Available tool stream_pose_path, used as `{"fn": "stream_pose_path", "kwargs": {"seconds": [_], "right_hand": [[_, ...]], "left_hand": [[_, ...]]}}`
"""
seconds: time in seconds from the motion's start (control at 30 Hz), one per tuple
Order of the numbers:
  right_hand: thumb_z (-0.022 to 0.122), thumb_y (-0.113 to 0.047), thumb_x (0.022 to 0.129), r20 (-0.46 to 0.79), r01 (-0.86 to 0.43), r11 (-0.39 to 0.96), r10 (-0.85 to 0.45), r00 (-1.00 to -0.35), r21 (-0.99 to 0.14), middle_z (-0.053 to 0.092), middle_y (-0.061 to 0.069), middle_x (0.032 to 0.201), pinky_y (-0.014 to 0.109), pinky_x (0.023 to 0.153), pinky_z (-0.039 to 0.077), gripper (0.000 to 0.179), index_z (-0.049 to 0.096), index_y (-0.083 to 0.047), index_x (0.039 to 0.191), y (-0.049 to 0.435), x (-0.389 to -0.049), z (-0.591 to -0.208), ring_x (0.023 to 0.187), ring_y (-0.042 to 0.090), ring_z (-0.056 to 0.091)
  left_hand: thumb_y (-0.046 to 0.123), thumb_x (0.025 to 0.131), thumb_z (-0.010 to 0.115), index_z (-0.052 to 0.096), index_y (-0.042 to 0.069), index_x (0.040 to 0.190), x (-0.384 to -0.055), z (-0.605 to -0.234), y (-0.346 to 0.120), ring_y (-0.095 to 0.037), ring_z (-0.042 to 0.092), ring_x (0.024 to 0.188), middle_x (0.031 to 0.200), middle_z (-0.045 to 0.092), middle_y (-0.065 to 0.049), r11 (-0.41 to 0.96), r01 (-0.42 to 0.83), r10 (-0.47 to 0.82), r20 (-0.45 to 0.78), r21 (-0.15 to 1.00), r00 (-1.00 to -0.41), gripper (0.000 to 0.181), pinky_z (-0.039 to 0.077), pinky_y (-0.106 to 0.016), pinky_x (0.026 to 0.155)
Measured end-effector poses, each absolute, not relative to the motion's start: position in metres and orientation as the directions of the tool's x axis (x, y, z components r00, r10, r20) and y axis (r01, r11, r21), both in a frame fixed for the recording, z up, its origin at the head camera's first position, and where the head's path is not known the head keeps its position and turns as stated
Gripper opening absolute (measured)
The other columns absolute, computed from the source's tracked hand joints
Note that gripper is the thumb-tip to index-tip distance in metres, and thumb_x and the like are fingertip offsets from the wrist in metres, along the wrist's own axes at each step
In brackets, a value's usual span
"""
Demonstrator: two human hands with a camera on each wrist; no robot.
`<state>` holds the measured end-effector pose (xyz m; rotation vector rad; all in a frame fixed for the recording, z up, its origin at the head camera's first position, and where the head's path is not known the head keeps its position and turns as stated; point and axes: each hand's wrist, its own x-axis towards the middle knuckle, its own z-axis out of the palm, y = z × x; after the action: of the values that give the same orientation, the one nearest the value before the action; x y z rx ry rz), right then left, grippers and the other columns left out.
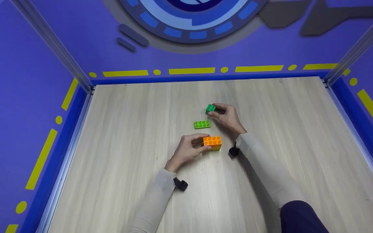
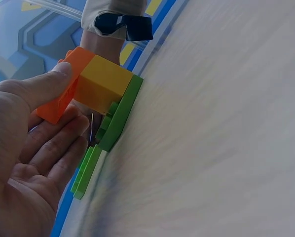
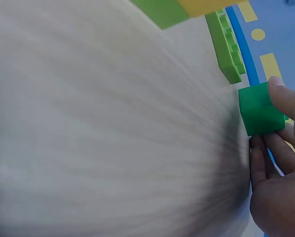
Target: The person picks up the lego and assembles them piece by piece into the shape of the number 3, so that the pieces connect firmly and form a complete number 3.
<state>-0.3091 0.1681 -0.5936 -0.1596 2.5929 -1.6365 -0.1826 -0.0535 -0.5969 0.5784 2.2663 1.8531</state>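
My left hand (image 1: 186, 150) pinches an orange building brick (image 1: 212, 140) between thumb and fingers. This brick tops a stack: below it, in the left wrist view, are a yellow brick (image 2: 105, 84) and a flat green brick (image 2: 120, 116) at the tabletop. My right hand (image 1: 227, 118) pinches a small dark green brick (image 1: 210, 108), studs up, beyond the stack. In the right wrist view the thumb lies on this green brick (image 3: 260, 109). Between the two hands a separate flat lime-green brick (image 1: 202, 124) lies on the table, untouched.
The pale wooden tabletop (image 1: 125, 129) is bounded by blue-purple panels (image 1: 86, 38) with yellow markings at the back and both sides. Metal posts stand in the back corners. Each wrist carries a small black camera (image 1: 181, 184).
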Motion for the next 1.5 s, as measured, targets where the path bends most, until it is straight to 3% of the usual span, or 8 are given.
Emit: {"fn": "stream_pose_path", "kwargs": {"seconds": [0.87, 1.27, 1.5], "right_hand": [[0.079, -0.023, 0.099, -0.045, -0.006, 0.403, -0.116, -0.992, -0.915, 0.072, 0.013, 0.138, 0.043, 0.110, 0.053, 0.047, 0.069, -0.008, 0.143, 0.174, -0.307, -0.586, 0.125, 0.026, 0.068], [0.077, -0.024, 0.101, -0.002, -0.071, 0.408, -0.176, -0.984, -0.910, 0.071, 0.011, 0.139, 0.044, 0.108, 0.055, 0.046, 0.068, -0.011, 0.144, 0.179, -0.294, -0.569, 0.124, 0.026, 0.068], [0.076, -0.028, 0.102, 0.030, -0.120, 0.421, -0.214, -0.976, -0.899, 0.071, 0.010, 0.139, 0.045, 0.110, 0.054, 0.046, 0.068, -0.012, 0.144, 0.182, -0.282, -0.557, 0.126, 0.026, 0.068]], "left_hand": [[0.021, 0.091, 0.087, 0.071, 0.009, 0.138, -0.182, -0.598, -0.054, -0.018, 0.071, 0.125, 0.138, 0.072, -0.006, 0.195, 0.218, 0.387, 0.129, 0.956, -0.913, 0.051, 0.056, -0.027, 0.103], [0.022, 0.092, 0.086, 0.073, 0.013, 0.137, -0.183, -0.598, -0.056, -0.016, 0.072, 0.122, 0.135, 0.074, -0.005, 0.231, 0.223, 0.379, 0.124, 0.947, -0.917, 0.048, 0.056, -0.026, 0.102], [0.023, 0.092, 0.086, 0.073, 0.010, 0.137, -0.182, -0.598, -0.055, -0.016, 0.072, 0.122, 0.133, 0.075, -0.005, 0.244, 0.235, 0.382, 0.130, 0.941, -0.915, 0.049, 0.056, -0.027, 0.102]]}}
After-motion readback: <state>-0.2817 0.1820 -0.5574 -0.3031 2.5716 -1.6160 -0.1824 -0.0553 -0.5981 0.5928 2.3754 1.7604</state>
